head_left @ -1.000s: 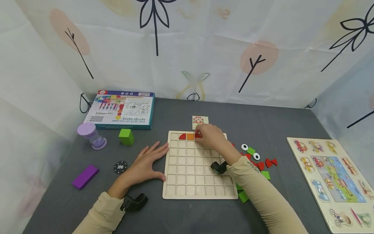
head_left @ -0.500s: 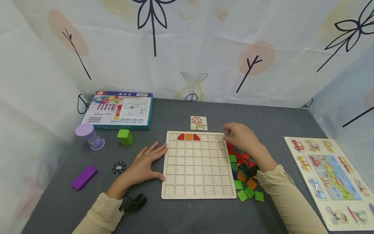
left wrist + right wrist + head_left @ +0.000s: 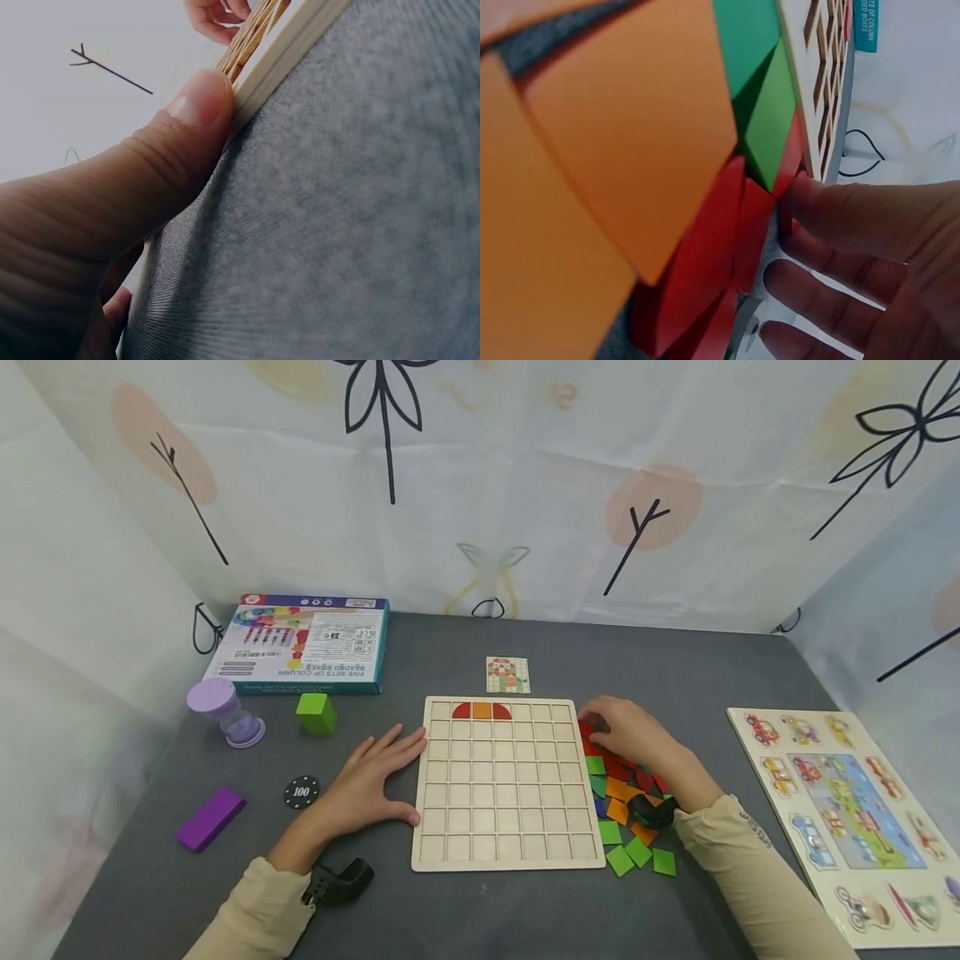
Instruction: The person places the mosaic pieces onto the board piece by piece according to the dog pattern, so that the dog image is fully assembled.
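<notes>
A wooden grid board (image 3: 510, 785) lies at the centre of the table, with a red quarter-round tile (image 3: 461, 711), an orange square tile (image 3: 482, 711) and another red quarter-round tile (image 3: 501, 711) in its top row. My left hand (image 3: 367, 785) rests spread along the board's left side, its thumb (image 3: 199, 101) against the edge in the left wrist view. Beyond the board's upper right corner, my right hand (image 3: 633, 735) pinches a red tile (image 3: 786, 217) between thumb and forefinger, mostly hidden by them. Loose red, green and orange tiles (image 3: 637, 127) lie under and beside that hand.
A small pattern card (image 3: 507, 675) lies behind the board. To the left are a boxed set (image 3: 300, 643), a lilac sand timer (image 3: 227, 710), a green block (image 3: 317, 714), a purple block (image 3: 211, 819) and a black chip (image 3: 302, 792). A picture puzzle board (image 3: 847, 818) lies at right.
My right hand has let go of the second red quarter-round tile in the top row and moved right to the loose tiles, now pinching a red one. The left hand stays at the board.
</notes>
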Available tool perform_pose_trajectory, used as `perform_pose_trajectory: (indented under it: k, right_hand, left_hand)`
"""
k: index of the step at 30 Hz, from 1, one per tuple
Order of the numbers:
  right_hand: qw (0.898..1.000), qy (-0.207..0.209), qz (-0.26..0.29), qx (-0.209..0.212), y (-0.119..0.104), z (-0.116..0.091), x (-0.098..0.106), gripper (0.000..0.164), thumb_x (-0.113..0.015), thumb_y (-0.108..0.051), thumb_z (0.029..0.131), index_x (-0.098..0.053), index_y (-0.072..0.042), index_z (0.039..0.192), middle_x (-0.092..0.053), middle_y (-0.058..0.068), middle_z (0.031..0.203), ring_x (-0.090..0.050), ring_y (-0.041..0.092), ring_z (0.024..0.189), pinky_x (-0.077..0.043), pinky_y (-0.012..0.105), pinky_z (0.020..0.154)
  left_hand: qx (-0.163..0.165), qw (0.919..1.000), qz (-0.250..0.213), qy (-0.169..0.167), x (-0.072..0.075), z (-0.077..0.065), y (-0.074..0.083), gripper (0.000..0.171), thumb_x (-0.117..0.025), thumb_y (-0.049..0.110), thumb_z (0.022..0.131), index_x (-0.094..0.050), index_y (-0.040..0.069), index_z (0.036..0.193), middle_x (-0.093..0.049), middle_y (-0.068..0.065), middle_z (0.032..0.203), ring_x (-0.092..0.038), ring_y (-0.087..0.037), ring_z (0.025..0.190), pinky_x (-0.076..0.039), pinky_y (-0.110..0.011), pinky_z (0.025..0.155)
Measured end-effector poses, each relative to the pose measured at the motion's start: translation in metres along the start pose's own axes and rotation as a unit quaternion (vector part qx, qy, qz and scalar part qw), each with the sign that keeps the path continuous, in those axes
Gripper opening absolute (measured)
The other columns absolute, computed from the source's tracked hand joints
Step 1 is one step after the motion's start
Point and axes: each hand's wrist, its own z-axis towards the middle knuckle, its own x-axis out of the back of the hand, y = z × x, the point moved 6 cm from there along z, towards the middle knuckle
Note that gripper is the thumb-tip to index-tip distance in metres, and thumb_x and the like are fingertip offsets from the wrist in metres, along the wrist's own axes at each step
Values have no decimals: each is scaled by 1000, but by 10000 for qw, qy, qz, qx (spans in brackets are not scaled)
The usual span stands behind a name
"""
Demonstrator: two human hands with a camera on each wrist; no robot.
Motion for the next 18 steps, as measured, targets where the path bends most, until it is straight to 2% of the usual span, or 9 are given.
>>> perform_pose_trajectory:
  k: [6, 10, 14, 18]
  right_hand:
    - [9999, 54, -47, -124, 2, 2, -1, 28, -65, -12, 80, -61, -8, 107, -58, 2, 86, -50, 14, 70, -44, 29, 61]
    - [9998, -20, -153, -153, 3, 3, -1, 30, -66, -10, 79, -61, -6, 108, -56, 2, 81, -46, 15, 67, -42, 28, 59]
    - [9993, -87, -329, -138, 3, 2, 0, 29, -66, -8, 78, -62, -5, 106, -60, 7, 90, -52, 18, 74, -46, 32, 65]
    - [9975, -35, -686, -138, 3, 2, 2, 24, -67, -13, 78, -63, -7, 101, -60, 8, 96, -55, 21, 79, -48, 36, 67]
  left_hand:
    - [2, 10000, -7, 15, 0, 0, 1, 103, -72, 56, 54, -31, 15, 140, -24, 3, 146, -11, -27, 136, -3, -52, 104]
    - [13, 10000, -7, 19, 0, 0, 2, 104, -72, 56, 54, -31, 15, 140, -24, 3, 146, -11, -26, 136, -3, -52, 104]
    - [18, 10000, -35, 4, 0, 0, 2, 103, -72, 56, 55, -31, 15, 140, -24, 3, 146, -11, -27, 136, -3, -52, 104]
    - [16, 10000, -51, -6, 1, -1, 1, 103, -73, 54, 55, -31, 14, 140, -24, 3, 146, -11, -27, 136, -3, -52, 104]
